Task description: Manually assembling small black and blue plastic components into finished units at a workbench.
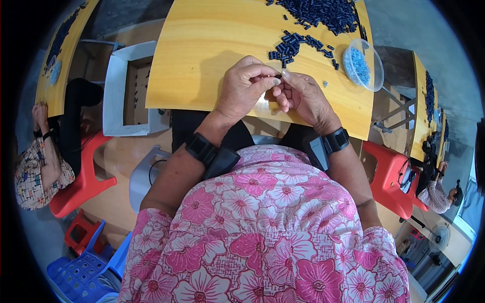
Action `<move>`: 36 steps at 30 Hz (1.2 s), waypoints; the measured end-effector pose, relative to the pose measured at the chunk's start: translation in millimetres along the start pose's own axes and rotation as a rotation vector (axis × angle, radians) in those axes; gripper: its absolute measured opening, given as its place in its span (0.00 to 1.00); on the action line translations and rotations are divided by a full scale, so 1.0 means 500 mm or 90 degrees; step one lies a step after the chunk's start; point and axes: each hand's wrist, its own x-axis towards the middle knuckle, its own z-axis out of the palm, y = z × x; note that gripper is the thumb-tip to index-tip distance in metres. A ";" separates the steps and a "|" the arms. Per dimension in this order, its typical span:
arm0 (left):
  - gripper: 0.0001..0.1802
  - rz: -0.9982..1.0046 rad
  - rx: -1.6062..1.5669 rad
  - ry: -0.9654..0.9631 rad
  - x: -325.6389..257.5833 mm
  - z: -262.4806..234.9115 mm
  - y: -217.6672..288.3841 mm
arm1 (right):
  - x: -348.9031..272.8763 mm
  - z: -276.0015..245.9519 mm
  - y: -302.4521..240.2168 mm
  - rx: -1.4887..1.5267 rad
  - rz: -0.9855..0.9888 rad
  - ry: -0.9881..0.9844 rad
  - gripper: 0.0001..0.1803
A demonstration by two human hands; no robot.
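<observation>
Nearest my view is the pink flowered blouse (262,227), filling the six o'clock half of the picture, with black wrist straps (204,149) on both forearms above it. Just past them, my left hand (246,87) and right hand (302,95) meet fingertip to fingertip over the near edge of the yellow worktop (202,45), both pinched shut on one small dark piece (278,77) held between them. I judge that piece light, stiff and a bit slick, so it is best taken by its ends with thumb and forefinger; its exact shape is too small to tell. At one o'clock from the hands lies a loose scatter of the same dark pieces (293,46), and a bigger heap (323,12) sits at twelve o'clock by the far rim. At two o'clock a clear round bowl (376,76) overhangs the worktop's edge, holding small pale blue bits (359,64). At nine o'clock, beside the worktop, an open grey box (115,91) shows cardboard dividers inside.
</observation>
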 end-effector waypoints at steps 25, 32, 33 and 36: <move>0.05 0.006 0.015 -0.017 0.003 0.001 0.002 | -0.003 0.002 0.020 -0.112 -0.080 0.002 0.21; 0.06 0.002 0.013 -0.011 0.002 0.002 0.003 | -0.007 0.002 0.020 -0.074 -0.061 -0.005 0.20; 0.06 -0.002 0.013 -0.010 0.002 0.002 0.002 | -0.007 0.003 0.020 -0.073 -0.061 -0.004 0.20; 0.06 0.003 0.020 -0.010 0.003 0.002 0.005 | -0.007 0.001 0.018 -0.041 -0.061 -0.020 0.19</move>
